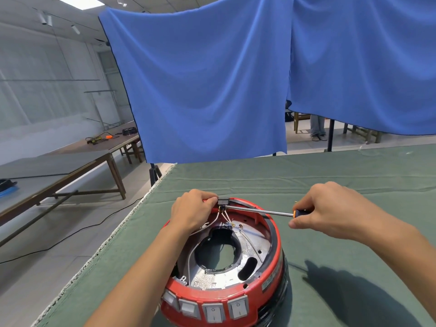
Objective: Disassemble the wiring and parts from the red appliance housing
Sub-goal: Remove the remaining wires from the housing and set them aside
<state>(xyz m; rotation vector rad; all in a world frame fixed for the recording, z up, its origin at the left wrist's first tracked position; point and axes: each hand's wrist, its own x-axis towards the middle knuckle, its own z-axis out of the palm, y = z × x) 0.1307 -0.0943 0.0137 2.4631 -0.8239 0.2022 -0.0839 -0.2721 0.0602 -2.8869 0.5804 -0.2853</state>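
Red appliance housing [271,274], round and open at the top, sits on the green-covered counter [330,175] close to the near edge and just beside the counter's left edge, with a row of grey rocker switches [207,309] on its near wall. Left hand [192,212] reaches in from the lower left, forearm crossing the housing's left rim, its fingers curled around a small black connector block [223,201] at the far rim. White wires [224,217] run down from this block to the perforated metal base plate [250,246] inside, which has a large central opening. Right hand [328,208] comes in from the right, raised above the counter, fingers wrapped around the black-and-orange handle of a screwdriver [264,210]; the steel shaft lies nearly level across the far rim, its tip meeting the connector block next to the left fingers. To the right of and behind the housing the counter is open cloth, with shadows of the arms falling at the lower right. Beyond the far edge hangs a blue curtain [212,90]. Past the left edge the floor drops away, where a black cable [70,237] trails and wooden tables [70,159] stand well apart.
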